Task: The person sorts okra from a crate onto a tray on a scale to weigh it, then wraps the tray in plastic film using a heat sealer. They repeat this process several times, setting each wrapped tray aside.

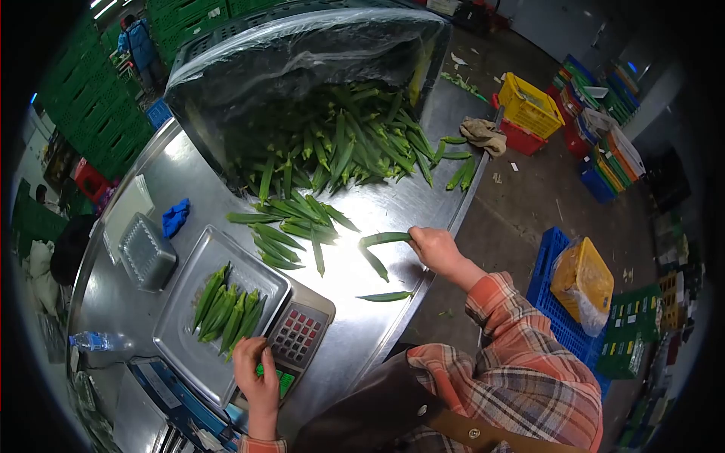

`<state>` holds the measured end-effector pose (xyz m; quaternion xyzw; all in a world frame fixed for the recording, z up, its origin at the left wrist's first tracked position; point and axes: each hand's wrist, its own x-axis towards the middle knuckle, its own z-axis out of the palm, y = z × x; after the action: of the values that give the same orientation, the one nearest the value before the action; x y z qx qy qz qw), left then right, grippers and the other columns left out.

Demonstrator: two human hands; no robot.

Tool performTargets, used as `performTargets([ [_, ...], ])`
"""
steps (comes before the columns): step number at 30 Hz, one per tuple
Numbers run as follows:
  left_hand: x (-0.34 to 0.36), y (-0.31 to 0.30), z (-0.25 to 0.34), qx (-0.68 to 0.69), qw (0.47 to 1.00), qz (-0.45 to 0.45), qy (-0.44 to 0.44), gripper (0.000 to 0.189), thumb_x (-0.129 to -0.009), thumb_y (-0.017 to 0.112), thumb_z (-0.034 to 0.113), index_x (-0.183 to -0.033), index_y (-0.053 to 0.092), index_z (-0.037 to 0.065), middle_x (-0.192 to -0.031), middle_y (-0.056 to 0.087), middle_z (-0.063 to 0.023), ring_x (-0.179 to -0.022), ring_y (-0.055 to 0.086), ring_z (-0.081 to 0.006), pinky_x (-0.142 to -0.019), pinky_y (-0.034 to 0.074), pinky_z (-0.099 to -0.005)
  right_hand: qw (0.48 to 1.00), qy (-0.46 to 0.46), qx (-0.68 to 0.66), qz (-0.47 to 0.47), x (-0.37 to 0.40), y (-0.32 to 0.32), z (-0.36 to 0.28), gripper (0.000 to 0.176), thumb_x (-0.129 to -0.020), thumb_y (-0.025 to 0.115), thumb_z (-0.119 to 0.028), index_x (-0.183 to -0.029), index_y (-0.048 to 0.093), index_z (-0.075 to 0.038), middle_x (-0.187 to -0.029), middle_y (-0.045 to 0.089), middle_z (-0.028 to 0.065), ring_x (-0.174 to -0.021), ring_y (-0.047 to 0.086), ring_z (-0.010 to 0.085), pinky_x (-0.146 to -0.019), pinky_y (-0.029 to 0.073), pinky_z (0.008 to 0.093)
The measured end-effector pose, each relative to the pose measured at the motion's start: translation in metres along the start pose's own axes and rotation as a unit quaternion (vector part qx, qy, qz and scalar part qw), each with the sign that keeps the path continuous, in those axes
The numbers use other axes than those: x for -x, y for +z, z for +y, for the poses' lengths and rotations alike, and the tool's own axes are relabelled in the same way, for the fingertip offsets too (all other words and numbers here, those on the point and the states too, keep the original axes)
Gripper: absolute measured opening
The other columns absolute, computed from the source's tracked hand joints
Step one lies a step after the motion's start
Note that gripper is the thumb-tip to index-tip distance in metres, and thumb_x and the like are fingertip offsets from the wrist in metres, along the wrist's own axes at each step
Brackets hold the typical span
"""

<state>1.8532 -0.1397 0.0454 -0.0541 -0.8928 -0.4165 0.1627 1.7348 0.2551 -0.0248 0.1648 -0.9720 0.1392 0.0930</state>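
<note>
My right hand (433,250) pinches the end of a curved okra pod (386,238), held over the steel table near its front edge. Below it a second curved pod (373,264) and a straight one (385,297) lie loose. My left hand (257,375), loosely curled with a gap between thumb and fingers, is over the near edge of a metal tray (172,332) on a scale (317,310). Several okra pods (229,311) lie side by side in the tray, just beyond my left fingertips. A green patch shows through the hand's gap, possibly the scale's display.
A plastic-lined crate (302,57) lies tipped, okra (347,147) spilling onto the steel table (355,204). Clear punnets (145,253), a blue cloth (175,217) and a water bottle (101,341) lie left. Crates (531,100) stand on the floor at right. A person (139,45) stands far back.
</note>
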Motion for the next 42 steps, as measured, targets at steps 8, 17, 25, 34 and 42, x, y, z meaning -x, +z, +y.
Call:
performTargets([
  [8,0.010,0.002,-0.002,0.030,0.996,0.038,-0.072,0.011,-0.083,0.057,-0.002,-0.093,0.059,-0.001,-0.094,0.060,-0.0135,-0.090,0.058,-0.0272,-0.084,0.044,-0.0346,0.958,0.273,-0.085,0.010,0.008,0.065,0.004,0.044,-0.078,0.069,-0.041,-0.090,0.055,-0.001,-0.090,0.058,0.0193,-0.079,0.060,0.0352,-0.070,0.048,0.0421],
  [17,0.035,-0.013,-0.012,0.033,0.993,0.056,-0.102,0.011,-0.082,0.059,-0.002,-0.093,0.060,-0.001,-0.095,0.060,-0.0138,-0.090,0.058,-0.0267,-0.083,0.045,-0.0330,0.983,0.000,-0.181,-0.032,-0.041,0.070,-0.052,0.022,-0.075,0.064,-0.017,-0.093,0.058,-0.006,-0.089,0.054,0.0142,-0.077,0.059,0.0314,-0.065,0.050,0.0369],
  [25,0.054,-0.027,-0.001,-0.015,0.986,0.116,-0.116,0.011,-0.083,0.059,-0.003,-0.094,0.060,-0.001,-0.095,0.060,-0.0130,-0.089,0.059,-0.0233,-0.079,0.047,-0.0301,0.961,-0.247,-0.077,-0.100,-0.114,0.122,-0.091,0.015,-0.069,0.061,-0.015,-0.079,0.057,-0.005,-0.087,0.050,0.0164,-0.081,0.054,0.0346,-0.067,0.045,0.0436],
  [34,0.104,-0.044,0.003,-0.009,0.962,0.199,-0.187,0.011,-0.084,0.059,-0.002,-0.094,0.061,-0.001,-0.095,0.061,-0.0124,-0.087,0.060,-0.0223,-0.078,0.047,-0.0296,0.920,-0.339,-0.186,-0.069,-0.164,0.029,-0.240,0.040,-0.078,0.065,-0.007,-0.116,0.052,-0.004,-0.106,0.053,0.0158,-0.095,0.053,0.0327,-0.082,0.044,0.0379],
  [42,0.154,-0.054,0.013,-0.031,0.935,0.267,-0.230,0.011,-0.084,0.059,-0.002,-0.094,0.060,-0.002,-0.093,0.060,-0.0117,-0.084,0.059,-0.0207,-0.077,0.047,-0.0285,0.869,-0.452,-0.199,0.001,-0.170,0.055,-0.288,0.042,-0.080,0.066,-0.020,-0.118,0.054,-0.007,-0.120,0.050,0.0149,-0.114,0.046,0.0327,-0.097,0.037,0.0445],
])
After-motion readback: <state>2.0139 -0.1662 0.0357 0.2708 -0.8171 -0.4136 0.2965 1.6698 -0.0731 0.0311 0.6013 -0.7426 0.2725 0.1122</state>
